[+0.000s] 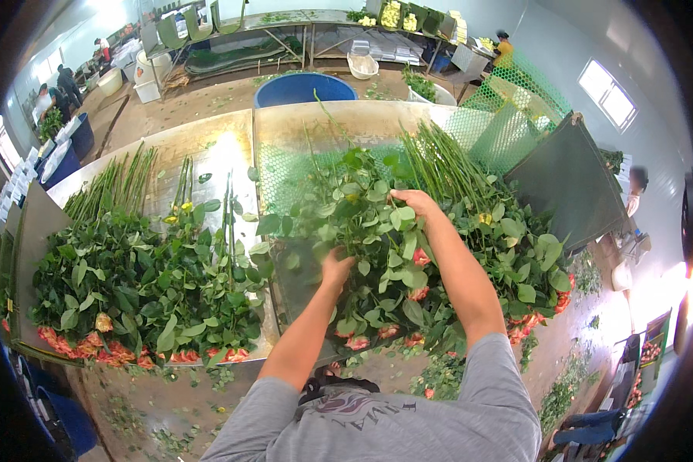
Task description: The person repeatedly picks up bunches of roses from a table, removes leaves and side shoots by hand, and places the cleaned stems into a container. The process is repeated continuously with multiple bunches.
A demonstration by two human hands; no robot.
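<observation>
Leafy rose stems (361, 199) lie in a loose pile in front of me, their pink-red blooms (358, 343) towards the table's near edge. My right hand (418, 203) reaches over the pile from the right, its fingertips closed on stems among the upper leaves. Lower down on the left side of the same pile is my left hand (336, 268); leaves hide its fingers, so its grip cannot be made out. Under the stems, green plastic netting (286, 179) covers part of the metal table (335, 115).
More roses (144, 271) lie on the left half of the table, with another bundle (450, 167) at the right. A dark panel (572, 179) stands at the right end. Beyond the far edge sits a blue tub (306, 89). Leaves litter the floor (150, 398); other people work farther off.
</observation>
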